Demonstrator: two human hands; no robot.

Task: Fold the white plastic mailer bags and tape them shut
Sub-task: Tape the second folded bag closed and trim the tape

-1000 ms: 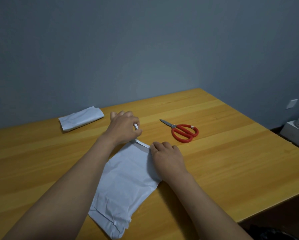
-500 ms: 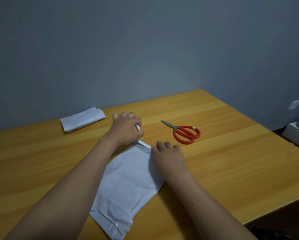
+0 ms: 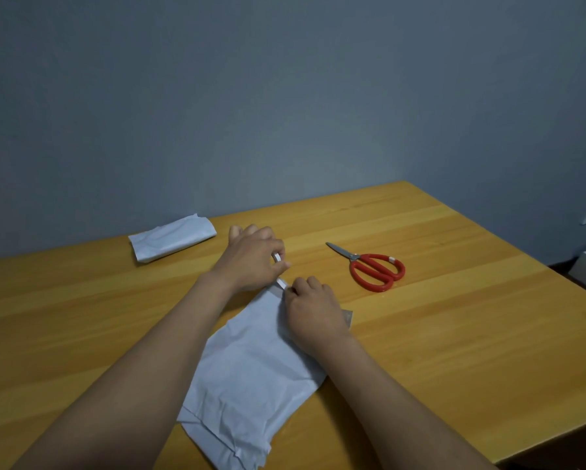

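White plastic mailer bag lies flat on the yellow wooden table, near centre, under both forearms. Left hand curls round a narrow white strip at the bag's far edge; right hand pinches that edge where the strip begins. Thin, limp, slick film, I'd judge: pin it flat, grip at the edges. Red-handled scissors wait right; a folded white bag sits far left.
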